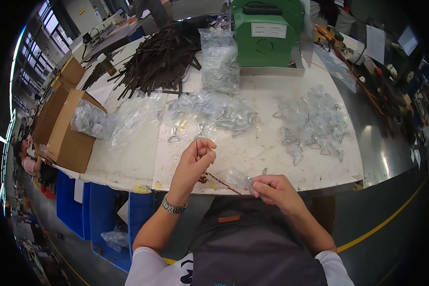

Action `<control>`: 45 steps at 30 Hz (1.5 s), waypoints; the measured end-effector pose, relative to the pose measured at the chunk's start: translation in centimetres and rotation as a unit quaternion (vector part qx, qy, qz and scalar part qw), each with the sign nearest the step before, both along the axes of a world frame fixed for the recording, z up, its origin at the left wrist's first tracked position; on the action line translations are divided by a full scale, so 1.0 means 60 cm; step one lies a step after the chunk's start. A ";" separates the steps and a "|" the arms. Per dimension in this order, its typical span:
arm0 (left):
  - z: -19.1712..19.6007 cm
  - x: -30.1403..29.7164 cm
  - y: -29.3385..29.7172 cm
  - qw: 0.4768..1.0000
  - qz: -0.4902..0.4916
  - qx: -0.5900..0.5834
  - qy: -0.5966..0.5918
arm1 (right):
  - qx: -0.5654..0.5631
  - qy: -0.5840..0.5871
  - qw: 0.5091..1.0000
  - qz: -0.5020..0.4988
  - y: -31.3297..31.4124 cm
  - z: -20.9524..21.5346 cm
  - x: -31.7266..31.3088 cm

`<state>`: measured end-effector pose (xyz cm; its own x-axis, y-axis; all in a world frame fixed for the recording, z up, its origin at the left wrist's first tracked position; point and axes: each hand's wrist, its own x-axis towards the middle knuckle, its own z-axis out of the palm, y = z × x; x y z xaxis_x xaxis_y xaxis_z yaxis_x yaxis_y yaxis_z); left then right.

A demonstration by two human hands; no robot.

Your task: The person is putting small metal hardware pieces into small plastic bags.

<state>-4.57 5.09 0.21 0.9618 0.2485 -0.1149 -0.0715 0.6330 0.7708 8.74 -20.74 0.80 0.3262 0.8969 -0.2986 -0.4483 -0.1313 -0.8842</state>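
Observation:
My right hand [276, 190] pinches the end of a small clear plastic bag [236, 177] at the table's front edge, where a bit of shiny metal shows by the fingertips. My left hand [198, 157] is raised to the left of the bag, fingers curled in; whether anything lies inside them is hidden. Just below that hand, a red-brown braided cord [221, 182] slants toward the right hand. Beyond my left fingers lie two loose triangular metal rings with hooks, one of them a metal hook ring [174, 135] at the left.
Bagged metal rings [314, 121] spread over the right; another pile [224, 112] lies mid-table. Behind stand a stuffed clear bag [220, 64], a green machine [264, 40] and dark strips [159, 59]. A cardboard box [74, 133] stands left, above blue bins [109, 209].

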 end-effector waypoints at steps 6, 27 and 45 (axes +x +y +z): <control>0.073 -0.020 -0.067 0.886 -0.146 0.439 0.041 | -0.011 -0.162 0.986 -0.026 -0.003 0.012 -0.006; 0.019 0.017 -0.054 0.871 -0.046 0.481 0.090 | -0.017 -0.462 0.858 -0.225 0.019 0.010 0.032; -0.001 0.085 0.123 0.353 -0.093 0.931 0.023 | 0.021 -0.633 0.770 -0.081 0.056 -0.051 0.042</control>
<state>0.53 12.45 0.13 0.9891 -0.1324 0.0641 -0.1226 -0.9828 -0.1379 11.25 -17.40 -2.26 0.4413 0.8137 0.3783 0.7682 -0.1247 -0.6279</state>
